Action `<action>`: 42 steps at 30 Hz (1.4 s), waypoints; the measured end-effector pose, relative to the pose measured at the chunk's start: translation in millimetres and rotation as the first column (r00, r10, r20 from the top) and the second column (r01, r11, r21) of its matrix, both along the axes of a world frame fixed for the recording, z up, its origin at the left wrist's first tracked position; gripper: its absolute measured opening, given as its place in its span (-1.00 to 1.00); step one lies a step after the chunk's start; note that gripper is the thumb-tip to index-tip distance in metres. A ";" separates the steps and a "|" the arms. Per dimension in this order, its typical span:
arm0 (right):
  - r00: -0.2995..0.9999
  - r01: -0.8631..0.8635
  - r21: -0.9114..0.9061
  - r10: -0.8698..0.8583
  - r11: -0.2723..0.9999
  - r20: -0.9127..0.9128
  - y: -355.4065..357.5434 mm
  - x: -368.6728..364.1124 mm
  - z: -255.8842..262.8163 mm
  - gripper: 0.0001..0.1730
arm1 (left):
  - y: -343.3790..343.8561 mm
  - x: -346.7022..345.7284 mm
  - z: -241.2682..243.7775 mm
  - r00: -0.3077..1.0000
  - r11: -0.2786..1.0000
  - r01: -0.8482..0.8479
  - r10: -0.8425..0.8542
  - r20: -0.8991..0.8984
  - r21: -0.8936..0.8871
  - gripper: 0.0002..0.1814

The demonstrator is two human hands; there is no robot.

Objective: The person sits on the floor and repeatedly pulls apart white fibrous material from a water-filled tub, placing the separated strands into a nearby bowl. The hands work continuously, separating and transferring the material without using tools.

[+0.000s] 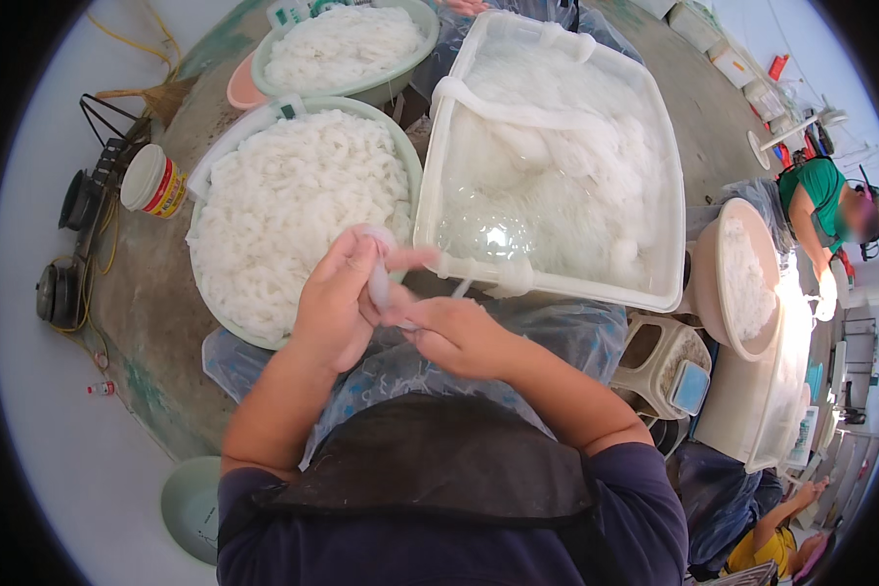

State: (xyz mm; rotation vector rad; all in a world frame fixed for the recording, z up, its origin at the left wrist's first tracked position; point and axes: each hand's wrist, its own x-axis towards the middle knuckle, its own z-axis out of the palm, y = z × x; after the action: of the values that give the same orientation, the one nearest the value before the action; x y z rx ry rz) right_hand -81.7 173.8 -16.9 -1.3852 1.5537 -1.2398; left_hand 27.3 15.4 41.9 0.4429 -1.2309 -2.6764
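Observation:
My left hand (329, 315) is raised between the two tubs, with a whitish translucent strand (378, 284), like a length of casing, looped over its fingers and across the palm. Close beside it, my right hand (465, 337) grips the strand's lower part with bent fingers. A thin piece runs up from there toward the white rectangular tub (674, 198). That tub holds water and a mass of pale strands (557, 139), with one thick bundle (516, 111) draped over its left rim. Left of it, a pale green round tub (412, 157) is heaped with white strands (300, 198).
Behind stands another green tub (431, 29) of white strands. At left are a lidded bucket (150, 179), a broom (161, 99) and yellow cords. A plastic stool (652, 366) and beige tub (710, 293) stand at right. Co-workers (813, 194) sit farther right.

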 end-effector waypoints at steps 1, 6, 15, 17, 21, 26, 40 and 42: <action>0.974 0.070 -0.079 -0.086 0.994 -0.210 -1.6 2.1 -6.1 -0.78 | -20.1 8.3 -20.2 0.984 0.984 0.164 -0.160 -0.073 0.066 -0.74; 0.914 0.292 -0.078 -0.254 0.953 0.317 6.9 -30.0 26.0 -0.72 | -38.6 15.2 -4.8 0.960 0.631 0.225 -0.014 0.280 -0.742 -0.69; 0.354 0.091 -0.604 0.541 0.792 0.763 -2.4 -46.4 51.7 -0.68 | 22.6 -16.6 -15.5 0.886 0.383 -0.137 -0.365 -0.286 -0.913 -0.80; 0.319 0.313 -0.558 0.469 0.768 0.824 -3.2 -30.5 47.2 -0.69 | 20.2 -16.1 -21.3 0.927 0.481 -0.175 -0.215 -0.309 -0.859 -0.75; 0.885 0.234 -0.433 -0.006 0.870 0.466 0.0 -23.0 -5.6 -0.84 | 4.5 -16.5 -28.5 0.961 0.113 -0.273 -0.008 -0.275 -0.955 -0.75; 0.937 0.238 -0.115 -0.259 0.964 -0.236 11.1 -27.8 5.2 -0.82 | -6.2 -9.2 -31.0 0.992 0.182 -0.125 -0.004 -0.127 -0.975 -0.65; 0.929 0.168 -0.005 -0.160 0.986 -0.333 4.9 -33.0 -0.4 -0.75 | -4.4 -11.9 -27.1 0.975 -0.265 -0.093 -0.220 -0.034 -0.960 -0.95; 0.976 0.180 -0.027 -0.182 0.983 -0.121 12.2 -36.2 6.6 -0.75 | -4.5 -6.1 -20.8 0.976 0.032 -0.093 -0.196 -0.098 -0.995 -0.96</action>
State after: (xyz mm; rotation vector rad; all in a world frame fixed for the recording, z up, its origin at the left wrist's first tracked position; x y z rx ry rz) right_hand -117.9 186.0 -10.3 -1.3775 1.7922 -1.2968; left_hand 21.2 10.9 21.1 -0.1678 -2.5887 -1.0474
